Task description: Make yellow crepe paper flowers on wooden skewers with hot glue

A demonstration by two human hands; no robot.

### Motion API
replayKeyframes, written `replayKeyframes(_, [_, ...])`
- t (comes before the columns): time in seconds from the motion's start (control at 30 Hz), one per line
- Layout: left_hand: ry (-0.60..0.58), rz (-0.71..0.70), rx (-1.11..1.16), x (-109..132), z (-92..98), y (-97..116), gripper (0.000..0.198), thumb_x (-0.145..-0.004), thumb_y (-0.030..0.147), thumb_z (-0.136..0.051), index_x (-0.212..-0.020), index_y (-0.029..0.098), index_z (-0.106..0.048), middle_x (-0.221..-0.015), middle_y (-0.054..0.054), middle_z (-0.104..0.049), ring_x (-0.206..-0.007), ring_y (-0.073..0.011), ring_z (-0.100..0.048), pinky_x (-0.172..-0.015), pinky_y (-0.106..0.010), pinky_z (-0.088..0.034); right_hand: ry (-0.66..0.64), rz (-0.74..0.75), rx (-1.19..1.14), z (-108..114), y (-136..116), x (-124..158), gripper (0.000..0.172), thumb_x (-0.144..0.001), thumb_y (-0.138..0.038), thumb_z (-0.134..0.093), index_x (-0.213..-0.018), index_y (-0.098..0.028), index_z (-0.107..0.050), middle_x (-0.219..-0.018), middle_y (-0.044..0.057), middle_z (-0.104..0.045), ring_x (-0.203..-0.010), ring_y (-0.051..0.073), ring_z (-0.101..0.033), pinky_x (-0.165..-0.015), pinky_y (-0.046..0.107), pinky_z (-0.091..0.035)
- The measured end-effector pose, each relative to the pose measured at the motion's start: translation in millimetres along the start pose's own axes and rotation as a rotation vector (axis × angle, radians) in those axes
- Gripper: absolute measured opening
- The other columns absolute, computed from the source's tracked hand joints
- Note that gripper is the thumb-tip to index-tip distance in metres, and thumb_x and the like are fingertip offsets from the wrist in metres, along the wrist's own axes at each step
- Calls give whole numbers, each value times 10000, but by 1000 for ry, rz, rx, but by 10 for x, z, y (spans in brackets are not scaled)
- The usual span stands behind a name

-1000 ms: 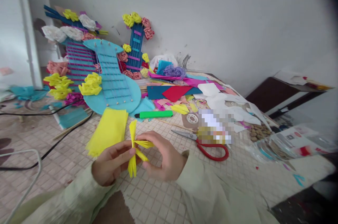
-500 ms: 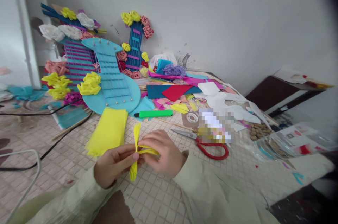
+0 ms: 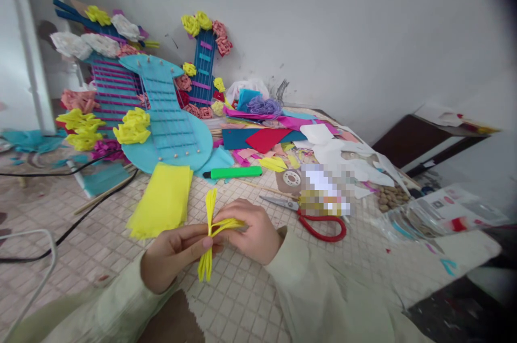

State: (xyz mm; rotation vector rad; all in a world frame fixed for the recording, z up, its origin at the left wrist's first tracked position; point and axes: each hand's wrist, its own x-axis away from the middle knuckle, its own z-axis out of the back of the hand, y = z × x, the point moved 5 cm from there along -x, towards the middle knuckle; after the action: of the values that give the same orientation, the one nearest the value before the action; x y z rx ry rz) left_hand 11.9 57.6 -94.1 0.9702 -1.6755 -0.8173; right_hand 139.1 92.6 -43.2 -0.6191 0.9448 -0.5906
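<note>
Yellow paper fan (image 3: pixel 209 205) sits slightly further right than before; left hand (image 3: pixel 172 257) pinches its waist to lock folds, right hand (image 3: pixel 252 230) grips the side strip (image 3: pixel 228 223) taut.

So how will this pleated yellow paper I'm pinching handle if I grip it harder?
Probably very light and floppy: the pleated yellow paper fans out above and below where the left hand and right hand pinch it. Its thin folds would likely crush under a hard grip, and may spring open if released.

The paper strip (image 3: pixel 209 208) is looking thin, matt and sharply pleated. The scissors (image 3: pixel 299 212) are showing smooth metal blades and glossy red plastic handles.
</note>
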Motion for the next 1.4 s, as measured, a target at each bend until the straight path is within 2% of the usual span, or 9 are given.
replayKeyframes(0.2, [3,-23,9,27,-45,29,327,-509,387,-754,-790,226,-712,-780,0,-726,-720,-167,-669,-755,-254,-518,-13,-18,-33,11,-5,-7,105,-760,-256,-610,-775,-162,-656,-785,50,-682,-761,144,-615,-730,285,-464])
replayKeyframes(0.43, [0,-20,1,38,-53,12,301,-542,389,-735,-775,201,-700,-793,-26,-725,-706,-184,-670,-765,-305,-517,67,99,50,22,-12,19,94,-778,-229,-588,-741,-195,-666,-695,8,-690,-636,127,-604,-682,294,-464])
replayKeyframes(0.77, [-4,-43,15,29,-24,-3,343,-583,417,-702,-830,182,-666,-761,-34,-717,-754,-204,-658,-711,-306,-522,113,24,19,20,18,30,67,-746,-168,-619,-749,-200,-678,-693,13,-694,-651,132,-625,-686,288,-471])
replayKeyframes(1.0, [87,-320,-235,122,-2,133,435,-566,303,-726,-970,234,-580,-836,-7,-700,-787,-166,-633,-744,-274,-502,146,-9,-5,113,28,4,90,-749,-262,-631,-743,-199,-695,-667,27,-686,-635,139,-624,-646,285,-471])
replayKeyframes(1.13, [61,-382,-323,149,-52,126,471,-576,268,-710,-1013,245,-535,-844,-17,-703,-782,-175,-637,-771,-318,-495,127,-19,11,114,24,-4,132,-774,-308,-598,-732,-228,-694,-670,11,-684,-641,132,-620,-642,280,-476])
replayKeyframes(1.27, [33,-407,-342,153,-63,136,438,-619,264,-675,-1031,252,-527,-827,-7,-700,-784,-171,-639,-750,-306,-503,116,-37,9,123,28,-9,147,-775,-298,-595,-718,-203,-693,-677,25,-681,-647,137,-621,-635,279,-483])
replayKeyframes(1.4, [65,-494,-428,178,-44,172,431,-640,268,-651,-1054,249,-531,-848,-20,-696,-786,-184,-642,-713,-303,-520,113,-71,-4,138,47,-15,142,-767,-295,-604,-719,-193,-691,-678,27,-681,-651,139,-623,-637,275,-491])
